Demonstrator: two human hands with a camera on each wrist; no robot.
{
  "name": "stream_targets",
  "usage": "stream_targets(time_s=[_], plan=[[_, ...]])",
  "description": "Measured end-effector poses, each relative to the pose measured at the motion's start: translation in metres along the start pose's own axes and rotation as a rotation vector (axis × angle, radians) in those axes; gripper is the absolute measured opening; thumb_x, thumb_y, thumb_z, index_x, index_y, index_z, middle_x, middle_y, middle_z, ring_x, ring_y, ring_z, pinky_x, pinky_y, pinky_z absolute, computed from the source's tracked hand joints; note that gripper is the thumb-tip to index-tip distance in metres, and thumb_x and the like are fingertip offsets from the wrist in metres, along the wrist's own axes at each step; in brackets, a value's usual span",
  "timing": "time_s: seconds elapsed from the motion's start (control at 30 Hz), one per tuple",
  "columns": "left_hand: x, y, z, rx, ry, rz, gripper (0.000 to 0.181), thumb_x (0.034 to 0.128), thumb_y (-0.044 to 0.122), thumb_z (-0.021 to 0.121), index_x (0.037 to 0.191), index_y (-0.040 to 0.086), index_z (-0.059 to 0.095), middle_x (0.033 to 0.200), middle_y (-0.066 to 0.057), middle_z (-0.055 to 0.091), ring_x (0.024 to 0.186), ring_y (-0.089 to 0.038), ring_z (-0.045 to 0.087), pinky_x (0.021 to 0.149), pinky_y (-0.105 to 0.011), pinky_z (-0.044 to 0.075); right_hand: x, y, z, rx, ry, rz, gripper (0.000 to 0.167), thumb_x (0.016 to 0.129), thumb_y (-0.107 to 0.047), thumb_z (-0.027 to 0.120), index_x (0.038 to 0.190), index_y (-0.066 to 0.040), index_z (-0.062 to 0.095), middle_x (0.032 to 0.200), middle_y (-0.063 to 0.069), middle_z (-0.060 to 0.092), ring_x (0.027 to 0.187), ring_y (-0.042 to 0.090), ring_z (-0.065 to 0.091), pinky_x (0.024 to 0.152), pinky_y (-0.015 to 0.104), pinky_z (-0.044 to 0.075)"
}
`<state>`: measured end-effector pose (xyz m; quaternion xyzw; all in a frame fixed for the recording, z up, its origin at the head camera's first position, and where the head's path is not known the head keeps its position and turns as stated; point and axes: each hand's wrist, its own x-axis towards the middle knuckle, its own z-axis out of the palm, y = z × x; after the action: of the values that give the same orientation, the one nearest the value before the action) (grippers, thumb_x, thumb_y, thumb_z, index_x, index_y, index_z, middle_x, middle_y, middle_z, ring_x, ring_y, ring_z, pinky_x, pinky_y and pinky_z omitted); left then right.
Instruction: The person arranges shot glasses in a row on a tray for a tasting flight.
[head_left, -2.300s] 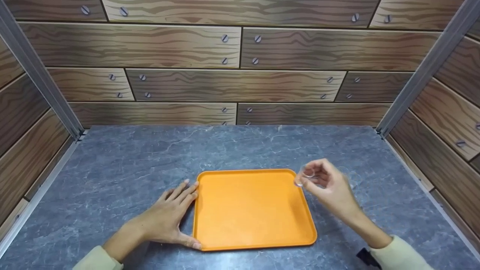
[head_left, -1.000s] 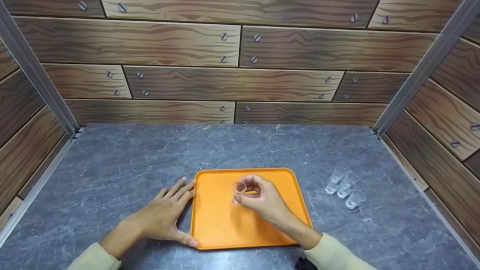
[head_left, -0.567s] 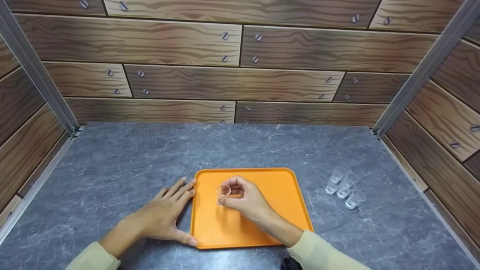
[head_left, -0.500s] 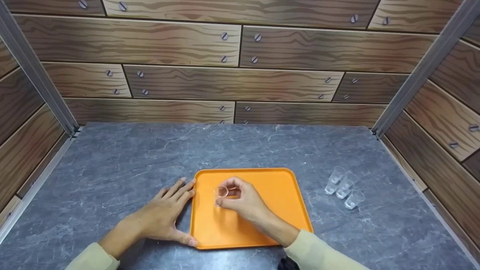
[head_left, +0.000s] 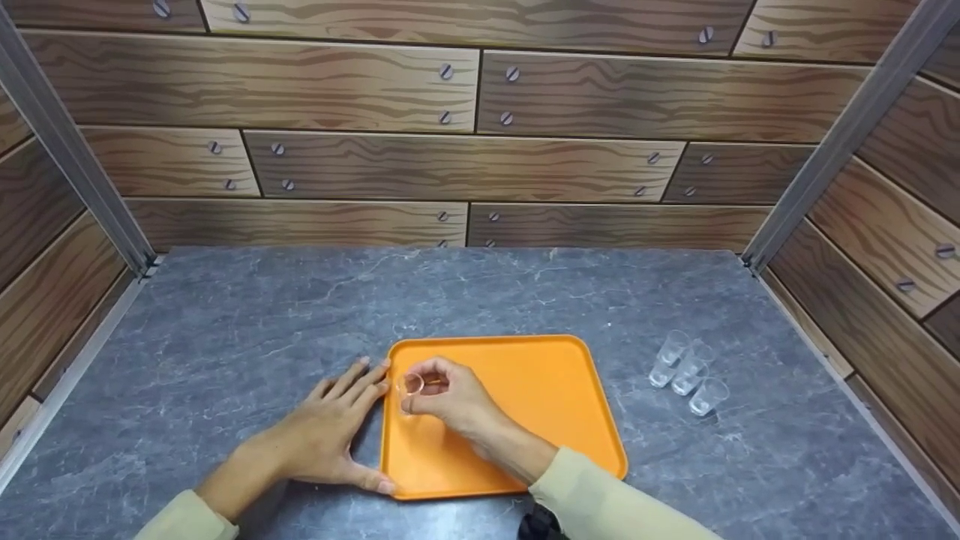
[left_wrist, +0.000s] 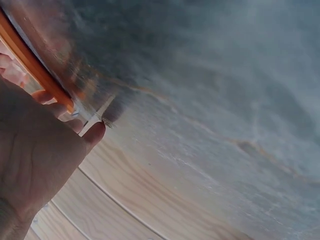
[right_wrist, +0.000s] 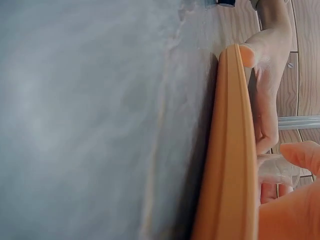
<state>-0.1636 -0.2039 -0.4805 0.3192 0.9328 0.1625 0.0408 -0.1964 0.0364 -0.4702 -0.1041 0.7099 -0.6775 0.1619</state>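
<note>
My right hand (head_left: 461, 401) pinches a small clear shot glass (head_left: 403, 396) between thumb and fingers. It holds the glass over the left side of an orange tray (head_left: 525, 420), close to the rim. In the right wrist view the shot glass (right_wrist: 274, 170) stands upright beyond the tray's side wall (right_wrist: 230, 150), its lower part hidden. Fingers spread and fairly straight, my left hand (head_left: 326, 435) touches the tray's left edge with fingertips and thumb. From the left wrist, the hand (left_wrist: 40, 145) shows against the orange rim (left_wrist: 37, 65).
Several more clear shot glasses (head_left: 709, 396) stand close together on the grey marbled table (head_left: 300, 300), right of the tray. Wood-patterned walls (head_left: 360, 165) and metal corner posts (head_left: 825, 150) bound the table at the back and sides.
My right hand has carried the shot glass leftward, from the tray's right edge across to its left side. My left hand has stayed at the left rim.
</note>
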Motion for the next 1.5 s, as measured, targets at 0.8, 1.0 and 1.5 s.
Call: stream_targets(time_s=[0.8, 1.0, 1.5], plan=[[-0.001, -0.002, 0.0, 0.006, 0.016, 0.026, 0.13, 0.0832, 0.091, 0.066, 0.17, 0.001, 0.031, 0.18, -0.017, 0.02, 0.163, -0.049, 0.014, 0.12, -0.078, 0.022, 0.007, 0.001, 0.011, -0.026, -0.018, -0.032, 0.034, 0.082, 0.004, 0.083, 0.114, 0.0, 0.073, 0.108, 0.007, 0.072, 0.095, 0.017, 0.065, 0.082, 0.026, 0.052], [-0.001, 0.0, 0.001, -0.01, -0.004, 0.013, 0.131, 0.0831, 0.091, 0.066, 0.17, 0.001, 0.031, 0.18, -0.019, 0.019, 0.163, -0.05, 0.013, 0.119, -0.078, 0.022, 0.004, 0.002, 0.011, 0.005, -0.018, -0.003, 0.037, 0.083, 0.004, 0.084, 0.117, 0.0, 0.071, 0.11, 0.009, 0.072, 0.097, 0.018, 0.065, 0.084, 0.026, 0.053], [0.001, -0.001, -0.003, -0.051, -0.036, 0.004, 0.128, 0.0822, 0.089, 0.07, 0.17, 0.004, 0.033, 0.179, -0.021, 0.019, 0.162, -0.049, 0.018, 0.119, -0.075, 0.024, -0.004, -0.003, -0.003, -0.024, -0.062, 0.004, 0.045, 0.089, -0.003, 0.087, 0.13, 0.001, 0.067, 0.123, 0.011, 0.069, 0.112, 0.025, 0.066, 0.098, 0.033, 0.056]])
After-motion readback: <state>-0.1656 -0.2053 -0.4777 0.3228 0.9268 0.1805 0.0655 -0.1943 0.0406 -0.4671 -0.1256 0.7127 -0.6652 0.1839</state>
